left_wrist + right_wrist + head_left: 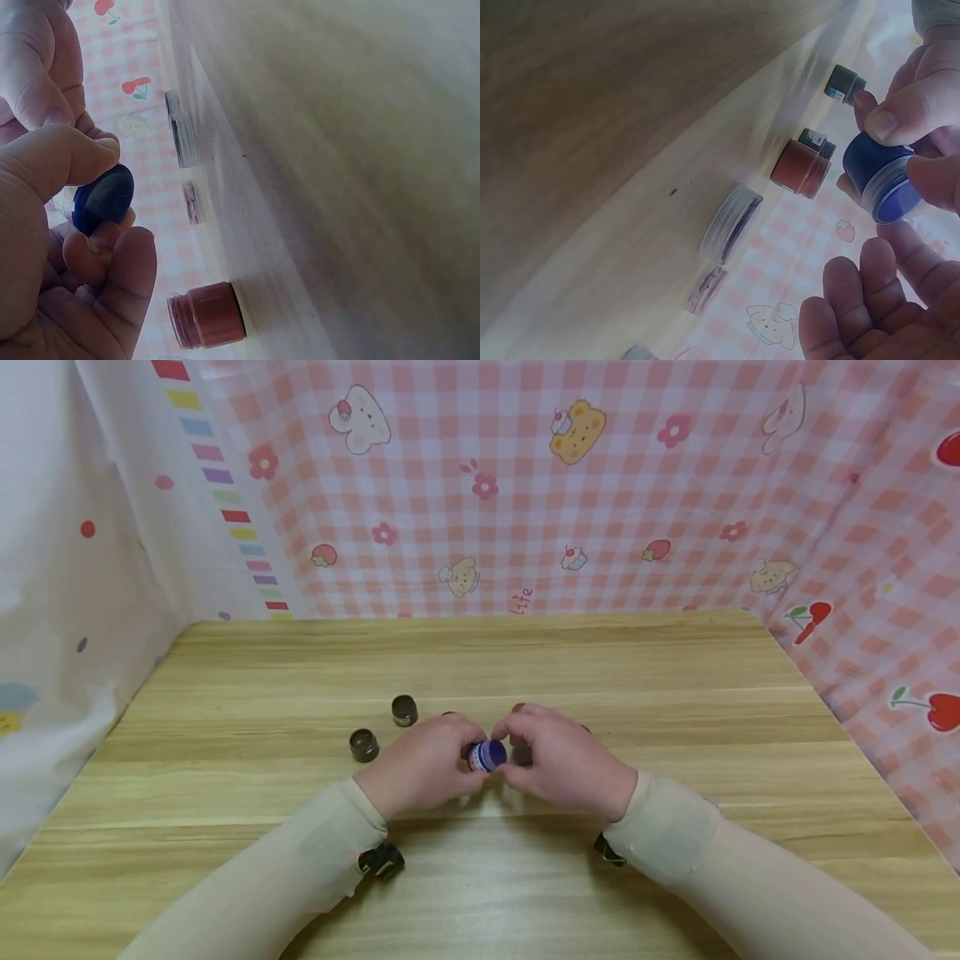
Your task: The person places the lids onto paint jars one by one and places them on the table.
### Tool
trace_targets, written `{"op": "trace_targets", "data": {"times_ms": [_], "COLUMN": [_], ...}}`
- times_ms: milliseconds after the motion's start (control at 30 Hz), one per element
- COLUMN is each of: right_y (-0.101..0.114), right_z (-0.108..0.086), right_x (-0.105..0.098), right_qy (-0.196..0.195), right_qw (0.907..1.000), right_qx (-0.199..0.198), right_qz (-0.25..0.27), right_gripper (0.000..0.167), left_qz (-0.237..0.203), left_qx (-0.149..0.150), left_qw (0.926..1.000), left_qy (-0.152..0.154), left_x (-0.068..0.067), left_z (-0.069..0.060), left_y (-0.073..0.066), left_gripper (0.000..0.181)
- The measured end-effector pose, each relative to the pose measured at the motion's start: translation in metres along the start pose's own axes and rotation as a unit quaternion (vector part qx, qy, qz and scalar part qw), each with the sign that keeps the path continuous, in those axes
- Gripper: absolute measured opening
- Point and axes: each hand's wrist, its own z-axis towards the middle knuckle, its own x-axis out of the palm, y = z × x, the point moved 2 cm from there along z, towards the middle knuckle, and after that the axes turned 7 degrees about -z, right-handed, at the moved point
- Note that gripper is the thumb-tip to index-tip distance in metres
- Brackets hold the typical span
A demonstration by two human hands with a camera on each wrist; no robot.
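Note:
My left hand (427, 758) grips a small blue paint jar (486, 757) by its body, tilted off the table with its top toward the right. The right wrist view shows a clear ribbed lid (885, 187) on the jar, purple-blue through its face. Thumb and forefinger of my right hand (562, 756) sit at opposite sides of that lid; its other fingers spread loosely away. How firmly they press cannot be made out. In the left wrist view the dark underside of the blue jar (106, 199) shows between left thumb and fingers.
Two dark jars (404, 711) stand on the wooden table (480, 652) left of the hands. Beyond the hands stands a red-brown jar (796, 169) without a lid. Several clear lids (731, 225) lie on the table, mostly hidden by the right hand in the head view.

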Motion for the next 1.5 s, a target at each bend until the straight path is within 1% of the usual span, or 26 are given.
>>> {"op": "trace_targets", "data": {"times_ms": [133, 267, 367, 533, 600, 700, 800, 1000, 1233, 1400, 1500], "right_y": [0.0001, -0.0004, -0.0009, -0.0007, -0.0005, -0.0007, -0.0007, -0.0005, -0.0012, -0.0008, -0.0008], "right_z": [0.0001, -0.0003, -0.0004, 0.0003, 0.0004, 0.0001, -0.0004, -0.0002, -0.0008, -0.0007, -0.0012], "right_x": [0.0000, 0.0004, 0.0010, 0.0022, 0.0025, 0.0026, 0.0025, 0.0029, 0.0032, 0.0033, 0.0030], "right_qy": [0.002, -0.001, -0.003, 0.000, 0.001, -0.001, -0.003, 0.000, -0.006, -0.004, -0.001], "right_qw": [1.0000, 1.0000, 1.0000, 0.9999, 0.9999, 0.9999, 1.0000, 0.9999, 1.0000, 0.9999, 0.9999], "right_qx": [-0.001, -0.005, -0.007, -0.002, -0.001, 0.000, 0.000, 0.004, 0.000, -0.003, 0.001], "right_qz": [-0.003, -0.003, -0.004, -0.012, -0.014, -0.013, -0.009, -0.013, -0.007, -0.016, -0.015], "right_gripper": [0.024, 0.030, 0.032, 0.023, 0.023, 0.029, 0.031, 0.022, 0.029, 0.022, 0.024], "left_qz": [0.002, 0.006, 0.007, 0.009, 0.009, 0.007, 0.005, 0.006, -0.003, -0.005, -0.008], "left_qx": [0.004, 0.009, 0.012, 0.021, 0.021, 0.018, 0.017, 0.021, 0.008, 0.013, 0.015], "left_qw": [1.0000, 0.9999, 0.9999, 0.9997, 0.9997, 0.9998, 0.9998, 0.9998, 1.0000, 0.9999, 0.9998], "left_qy": [0.001, 0.000, -0.001, -0.004, -0.003, -0.001, 0.000, 0.000, 0.005, 0.006, 0.007], "left_x": [0.0005, 0.0009, 0.0009, 0.0010, 0.0011, 0.0011, 0.0006, 0.0004, 0.0002, 0.0012, 0.0013], "left_z": [0.0000, 0.0001, 0.0001, 0.0002, 0.0001, 0.0000, 0.0000, 0.0001, -0.0002, 0.0000, 0.0001], "left_y": [0.0005, 0.0008, 0.0010, 0.0008, 0.0010, 0.0011, 0.0005, -0.0008, -0.0024, -0.0021, -0.0021], "left_gripper": [0.018, 0.017, 0.016, 0.014, 0.014, 0.014, 0.014, 0.014, 0.015, 0.012, 0.011]}}
